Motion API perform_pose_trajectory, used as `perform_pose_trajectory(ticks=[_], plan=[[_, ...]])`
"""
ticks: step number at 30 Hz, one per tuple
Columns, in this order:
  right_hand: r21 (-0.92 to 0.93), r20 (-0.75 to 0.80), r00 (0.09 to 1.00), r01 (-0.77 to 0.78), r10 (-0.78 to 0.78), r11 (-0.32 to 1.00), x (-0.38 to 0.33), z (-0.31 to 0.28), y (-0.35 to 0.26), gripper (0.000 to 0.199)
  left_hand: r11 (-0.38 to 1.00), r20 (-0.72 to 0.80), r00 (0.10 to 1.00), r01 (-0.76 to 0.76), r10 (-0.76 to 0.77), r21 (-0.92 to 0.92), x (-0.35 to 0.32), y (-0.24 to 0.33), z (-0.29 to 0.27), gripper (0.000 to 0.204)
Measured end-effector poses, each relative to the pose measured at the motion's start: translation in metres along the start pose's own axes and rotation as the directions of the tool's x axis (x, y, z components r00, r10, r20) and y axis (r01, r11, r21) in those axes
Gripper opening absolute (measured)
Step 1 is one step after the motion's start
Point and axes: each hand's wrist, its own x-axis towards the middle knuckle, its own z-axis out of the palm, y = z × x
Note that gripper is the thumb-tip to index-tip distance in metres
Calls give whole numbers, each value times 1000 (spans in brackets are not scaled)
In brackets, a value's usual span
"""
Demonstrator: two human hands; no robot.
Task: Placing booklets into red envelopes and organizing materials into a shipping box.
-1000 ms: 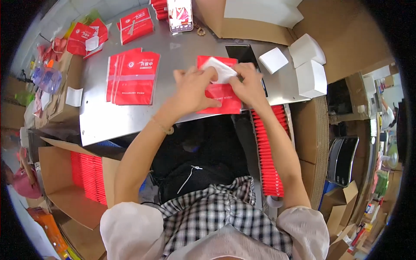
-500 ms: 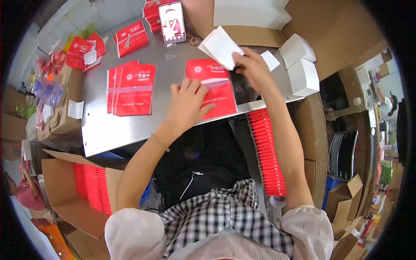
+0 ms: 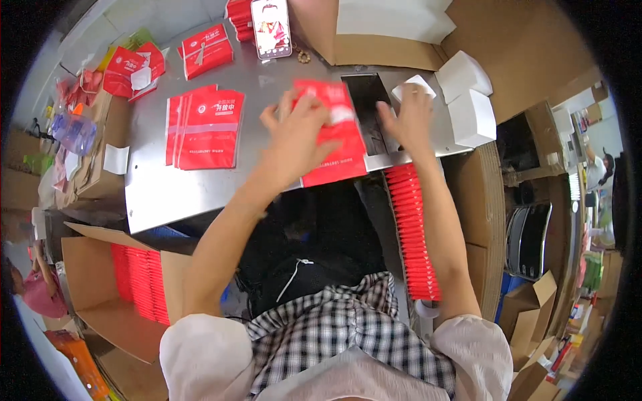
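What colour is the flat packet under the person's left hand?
Red, with a pale band of print. The flat packet under the left hand shows best in the head view.

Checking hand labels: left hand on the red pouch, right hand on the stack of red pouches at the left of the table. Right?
Not quite. The left hand is on the red pouch, but the right hand rests on the dark tray beside a small white box, not on the stack of red pouches. The head view shows it.
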Motion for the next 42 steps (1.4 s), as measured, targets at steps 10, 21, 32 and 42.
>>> perform_pose_trajectory(ticks=[10, 21, 32, 42], plan=[[-31, 251, 960, 139, -127, 990, 20, -19, -6, 45, 997, -195, 978, 81, -76, 15, -31, 14, 36, 42], [304, 318, 947, -155, 53, 940, -9, -14, 9, 28, 985, -123, 992, 54, -34, 162, -48, -5, 11, 32], [12, -132, 981, 146, -144, 989, -42, -86, 30, 21, 981, -61, 997, 41, -53, -192, -56, -5, 17, 35], [418, 388, 840, -528, 381, 739, -55, -73, 52, 27, 990, -67, 996, 49, -58, -131, -53, -3, 18, 32]])
